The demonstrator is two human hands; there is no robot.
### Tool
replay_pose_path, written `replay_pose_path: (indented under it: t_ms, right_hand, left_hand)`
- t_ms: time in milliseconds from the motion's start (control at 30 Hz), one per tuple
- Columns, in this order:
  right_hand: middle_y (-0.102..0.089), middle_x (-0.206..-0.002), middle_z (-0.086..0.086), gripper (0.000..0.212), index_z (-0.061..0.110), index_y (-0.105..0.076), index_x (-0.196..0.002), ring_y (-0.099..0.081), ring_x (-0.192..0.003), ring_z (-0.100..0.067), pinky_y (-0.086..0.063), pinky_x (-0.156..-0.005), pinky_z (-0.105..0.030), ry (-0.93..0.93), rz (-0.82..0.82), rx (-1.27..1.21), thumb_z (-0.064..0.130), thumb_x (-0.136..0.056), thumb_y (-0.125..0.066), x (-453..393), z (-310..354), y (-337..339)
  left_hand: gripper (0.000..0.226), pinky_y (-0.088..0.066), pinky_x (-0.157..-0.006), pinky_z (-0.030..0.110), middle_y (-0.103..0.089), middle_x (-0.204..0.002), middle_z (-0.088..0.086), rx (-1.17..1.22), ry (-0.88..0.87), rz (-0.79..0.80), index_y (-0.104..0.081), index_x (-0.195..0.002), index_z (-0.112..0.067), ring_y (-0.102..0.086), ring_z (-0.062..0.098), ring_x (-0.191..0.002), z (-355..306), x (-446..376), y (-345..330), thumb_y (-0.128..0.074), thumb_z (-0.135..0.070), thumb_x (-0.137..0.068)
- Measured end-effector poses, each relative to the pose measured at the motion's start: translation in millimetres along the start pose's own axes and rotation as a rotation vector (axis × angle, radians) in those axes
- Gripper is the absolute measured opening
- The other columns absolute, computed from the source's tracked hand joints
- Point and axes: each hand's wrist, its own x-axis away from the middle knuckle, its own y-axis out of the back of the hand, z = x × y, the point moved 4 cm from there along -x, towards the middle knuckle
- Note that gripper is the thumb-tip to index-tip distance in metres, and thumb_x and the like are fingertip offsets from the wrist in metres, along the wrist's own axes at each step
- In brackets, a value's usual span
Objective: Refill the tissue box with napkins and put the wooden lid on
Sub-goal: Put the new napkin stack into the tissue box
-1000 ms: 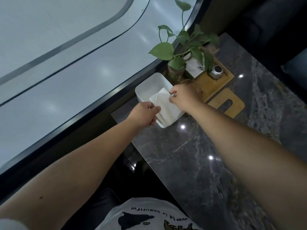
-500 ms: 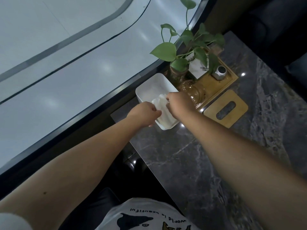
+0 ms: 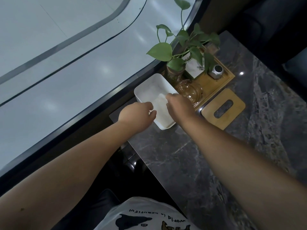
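The white tissue box sits open at the near corner of the dark marble table, right by the window edge, and inside it lies a stack of white napkins, filling the near half while the far half shows bare white floor. Both hands are down in the box: the left hand comes in over the near-left wall, fingers curled against the left edge of the napkins, though whether they actually pinch the paper cannot be told from here. The right hand reaches in from the right side, fingertips bent down onto the stack's far right corner, gripping or just pressing, unclear. The wooden lid with its oval slot lies flat on the table just right of the box, untouched, beside a wooden tray. On that tray stand a clear amber glass jar touching the box's right wall, a potted green plant, and a small silver container.
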Motion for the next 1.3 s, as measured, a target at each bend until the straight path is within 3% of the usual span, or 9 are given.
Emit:
replay_pose_path:
  t_ms: [167, 267, 400, 567, 700, 800, 967, 1167, 1300]
  right_hand:
    - [-0.063, -0.109, -0.017, 0.023, 0.002, -0.064, -0.108, -0.061, -0.094, -0.038, -0.051, -0.075, -0.039, 0.140, -0.054, -0.026, 0.012, -0.093, -0.049, 19, 6, 15]
    - [-0.062, -0.092, -0.012, 0.014, 0.007, -0.065, -0.093, -0.063, -0.084, -0.034, -0.045, -0.064, -0.033, 0.231, 0.117, 0.169, 0.014, -0.089, -0.054, 36, 9, 8]
    - [-0.061, -0.087, -0.010, 0.010, 0.011, -0.064, -0.089, -0.063, -0.085, -0.033, -0.039, -0.062, -0.033, 0.084, 0.369, 0.188, 0.011, -0.087, -0.054, 40, 11, 0]
    - [-0.052, -0.077, 0.000, 0.014, 0.015, -0.052, -0.075, -0.052, -0.072, -0.021, -0.037, -0.070, -0.033, -0.130, 0.713, 0.172, 0.023, -0.086, -0.056, 31, 10, -8]
    - [-0.039, -0.063, 0.000, 0.011, 0.015, -0.051, -0.078, -0.061, -0.087, -0.032, -0.036, -0.065, -0.036, 0.035, 0.485, 0.182, 0.013, -0.089, -0.051, 33, 10, -2]
    - [-0.044, -0.067, 0.002, 0.019, 0.010, -0.052, -0.071, -0.055, -0.084, -0.028, -0.037, -0.072, -0.034, 0.015, 0.610, 0.206, 0.015, -0.089, -0.054, 34, 11, 1]
    - [-0.068, -0.109, -0.006, 0.031, 0.013, -0.066, -0.116, -0.063, -0.095, -0.028, -0.052, -0.080, -0.037, 0.112, 0.270, 0.077, 0.021, -0.096, -0.044, 54, 4, 25]
    - [-0.066, -0.087, -0.008, 0.025, 0.008, -0.068, -0.092, -0.061, -0.081, -0.027, -0.048, -0.065, -0.037, -0.023, -0.179, -0.120, 0.016, -0.093, -0.044, 123, -58, 51]
    - [-0.065, -0.119, -0.022, 0.028, 0.000, -0.069, -0.103, -0.060, -0.112, -0.035, -0.047, -0.094, -0.041, -0.235, -0.151, -0.080, 0.017, -0.093, -0.049, 165, -106, 24]
  left_hand:
    - [0.035, -0.040, -0.083, 0.040, -0.063, -0.109, 0.005, -0.256, -0.217, -0.166, -0.068, -0.107, -0.017, -0.055, 0.029, -0.100, -17, 3, 1, -0.041, -0.037, -0.096]
    - [0.042, -0.027, -0.106, 0.050, -0.061, -0.125, -0.001, -0.406, -0.292, -0.043, -0.068, -0.109, -0.023, -0.048, 0.026, -0.123, -17, -6, -11, -0.033, -0.043, -0.098]
    - [0.034, -0.024, -0.108, 0.060, -0.063, -0.081, -0.001, -0.638, -0.381, 0.078, -0.046, -0.065, -0.026, -0.058, 0.024, -0.090, -20, -10, -18, -0.038, -0.035, -0.097]
    - [0.033, -0.030, -0.103, 0.054, -0.058, -0.070, -0.002, -0.733, -0.447, 0.210, -0.043, -0.063, -0.026, -0.057, 0.024, -0.077, -27, -18, -16, -0.041, -0.028, -0.096]
    - [0.025, -0.035, -0.085, 0.048, -0.053, -0.067, -0.001, -0.780, -0.501, 0.321, -0.043, -0.072, -0.024, -0.052, 0.024, -0.068, -32, -18, -13, -0.036, -0.025, -0.096]
    - [0.038, -0.032, -0.082, 0.045, -0.049, -0.067, -0.001, -0.727, -0.465, 0.363, -0.056, -0.089, -0.020, -0.046, 0.020, -0.065, -31, -21, -11, -0.022, -0.032, -0.098]
    - [0.051, -0.037, -0.069, 0.037, -0.060, -0.086, 0.003, -0.604, -0.476, 0.175, -0.062, -0.094, -0.015, -0.053, 0.022, -0.076, -33, -16, -1, -0.020, -0.043, -0.100]
    - [0.041, -0.033, -0.109, 0.045, -0.057, -0.135, 0.007, -0.440, -0.494, -0.089, -0.062, -0.123, -0.015, -0.044, 0.029, -0.131, -52, 7, 11, -0.039, -0.037, -0.097]
    - [0.045, -0.032, -0.110, 0.049, -0.055, -0.136, 0.017, -0.309, -0.717, -0.230, -0.059, -0.126, -0.006, -0.045, 0.038, -0.131, -100, 30, -4, -0.043, -0.032, -0.092]
